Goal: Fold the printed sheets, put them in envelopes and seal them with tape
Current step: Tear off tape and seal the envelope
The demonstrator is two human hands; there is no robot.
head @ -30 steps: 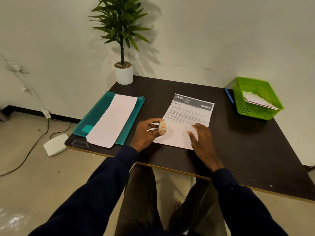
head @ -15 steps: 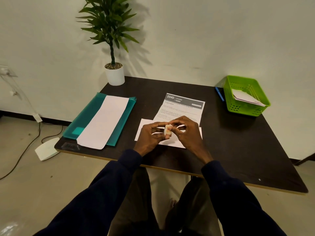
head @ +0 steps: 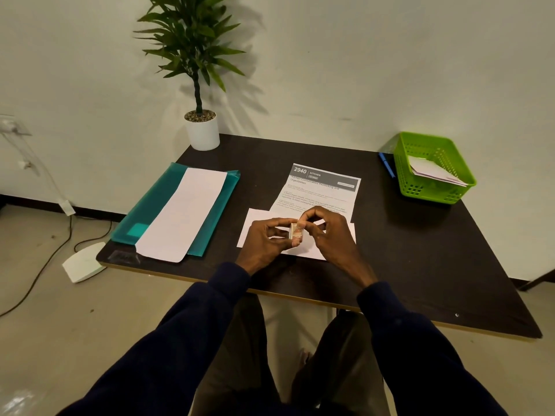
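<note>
The left hand (head: pixel 264 238) grips a small tape roll (head: pixel 295 231) between thumb and fingers, while the right hand (head: pixel 329 232) pinches at the roll's top edge. Both hover just above a white envelope (head: pixel 255 226) lying on the dark table (head: pixel 420 250), its far edge overlapping a printed sheet (head: pixel 321 187). Left lies a teal folder (head: pixel 150 211); far right, a green basket (head: pixel 435 190).

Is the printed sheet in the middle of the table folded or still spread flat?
Cannot tell fully: the printed sheet lies flat with header and text showing, but both hands hide its near end.
</note>
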